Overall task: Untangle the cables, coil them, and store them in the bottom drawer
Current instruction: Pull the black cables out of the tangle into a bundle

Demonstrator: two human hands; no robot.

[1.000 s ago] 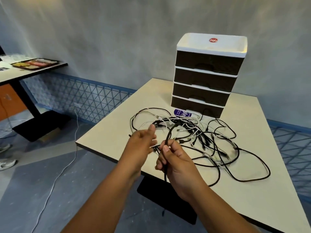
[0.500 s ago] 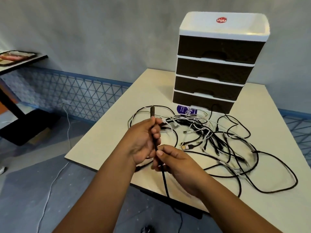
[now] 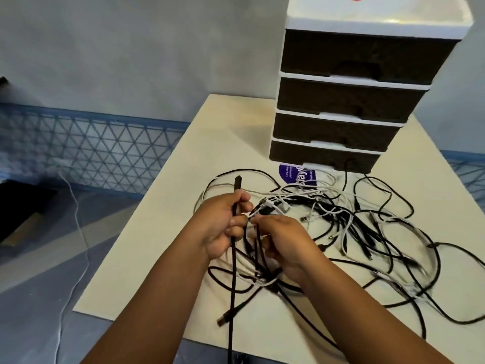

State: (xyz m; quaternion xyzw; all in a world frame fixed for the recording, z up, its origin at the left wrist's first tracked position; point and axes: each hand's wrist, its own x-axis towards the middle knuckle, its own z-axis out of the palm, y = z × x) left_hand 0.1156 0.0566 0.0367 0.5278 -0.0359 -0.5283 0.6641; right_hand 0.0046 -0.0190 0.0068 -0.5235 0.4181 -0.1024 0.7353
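Gripping a black cable (image 3: 233, 261) upright, left hand (image 3: 223, 227), right hand (image 3: 284, 243) pinched tangled cables (image 3: 341, 222), cream counter (image 3: 168, 232) beneath, drawer unit (image 3: 349, 101) beyond, grey wall (image 3: 131, 53) behind.

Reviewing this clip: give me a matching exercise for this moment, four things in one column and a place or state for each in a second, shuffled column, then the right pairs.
Things:
1. black cable
2. bottom drawer
3. purple card
4. cable tangle

Places or states:
A. lying flat just in front of the drawer unit, partly under cables
B. closed, at the foot of the unit
C. held upright in the grip of the left hand, its plug end poking above the fingers
D. spread loose on the table, black and white strands mixed

Pairs: 1-C, 2-B, 3-A, 4-D
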